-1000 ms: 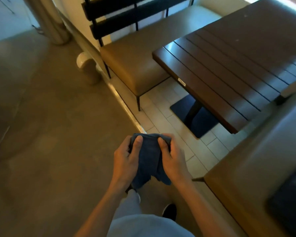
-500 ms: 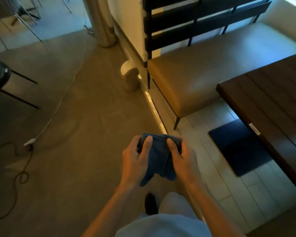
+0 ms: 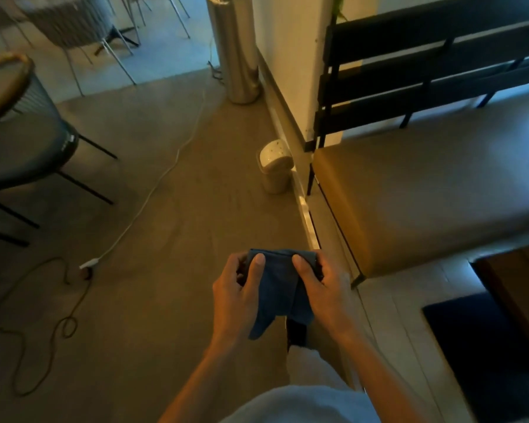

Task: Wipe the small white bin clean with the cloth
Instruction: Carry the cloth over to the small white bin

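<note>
The floor (image 3: 153,300) filled most of the view, with a bench (image 3: 425,190) along the right and a round table (image 3: 16,148) at the left. A steel column (image 3: 235,53) stood at the wall corner beyond. A white cable (image 3: 153,184) ran across the floor to a plug.

The bin (image 3: 275,167) stood upright on the floor, just beside the wall base and the near end of the bench, its lid tilted toward the camera.

The cloth (image 3: 280,288) was held in front of the body, bunched, with one corner hanging down. The left hand (image 3: 235,296) gripped its left edge, thumb on top. The right hand (image 3: 322,288) gripped its right edge likewise.

The bin lay well ahead of both hands, almost straight on. Neither hand was clearly nearer. The bin was judged out of reach, so an approach was needed first.
</note>
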A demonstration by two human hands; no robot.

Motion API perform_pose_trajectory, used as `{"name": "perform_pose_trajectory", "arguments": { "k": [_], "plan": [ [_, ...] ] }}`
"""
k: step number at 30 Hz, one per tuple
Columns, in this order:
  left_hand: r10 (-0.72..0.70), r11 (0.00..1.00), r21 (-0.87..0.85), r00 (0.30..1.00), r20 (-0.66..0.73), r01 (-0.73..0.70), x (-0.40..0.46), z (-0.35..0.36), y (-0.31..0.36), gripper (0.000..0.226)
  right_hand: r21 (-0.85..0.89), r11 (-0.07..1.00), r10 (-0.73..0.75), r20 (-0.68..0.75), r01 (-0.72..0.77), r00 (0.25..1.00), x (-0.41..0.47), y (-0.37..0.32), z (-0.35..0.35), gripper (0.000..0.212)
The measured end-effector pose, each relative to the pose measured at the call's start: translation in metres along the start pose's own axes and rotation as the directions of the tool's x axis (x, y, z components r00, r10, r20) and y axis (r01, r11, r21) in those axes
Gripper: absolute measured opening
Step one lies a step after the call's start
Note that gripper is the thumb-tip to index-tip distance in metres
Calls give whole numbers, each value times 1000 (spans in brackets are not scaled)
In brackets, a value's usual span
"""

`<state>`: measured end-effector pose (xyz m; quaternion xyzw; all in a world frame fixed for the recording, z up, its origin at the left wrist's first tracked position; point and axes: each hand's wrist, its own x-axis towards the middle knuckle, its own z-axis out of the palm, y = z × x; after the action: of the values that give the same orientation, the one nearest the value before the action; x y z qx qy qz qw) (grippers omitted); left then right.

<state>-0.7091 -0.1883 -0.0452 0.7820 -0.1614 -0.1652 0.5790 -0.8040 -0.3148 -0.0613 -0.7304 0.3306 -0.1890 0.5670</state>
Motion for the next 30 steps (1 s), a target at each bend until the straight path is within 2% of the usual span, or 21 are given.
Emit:
{"name": "perform_pose_trajectory", "arguments": {
  "k": [3,7,16,22,26,30],
  "plan": [
    [-38,999,-14,999,-39,37,40,2,9,15,76,996,36,54,-40,998,46,-12,7,9],
    [-33,999,2,994,-108,34,100,7,20,15,85,992,76,153,-90,985,112,-23,15,21],
    [-19,999,28,993,-119,23,234,5,18,7,169,965,158,226,-199,961,235,-45,50,18],
    [-3,997,72,1000,-9,4,341,-13,6,27,180,947,228,211,-267,951,321,-66,94,17],
    [152,959,217,978,141,-181,409,-34,0,33,246,913,285,185,-325,941,375,-87,130,21],
    [288,863,308,890,354,-401,470,-51,-4,39,312,875,324,188,-369,927,425,-108,164,18]
  ]
}}
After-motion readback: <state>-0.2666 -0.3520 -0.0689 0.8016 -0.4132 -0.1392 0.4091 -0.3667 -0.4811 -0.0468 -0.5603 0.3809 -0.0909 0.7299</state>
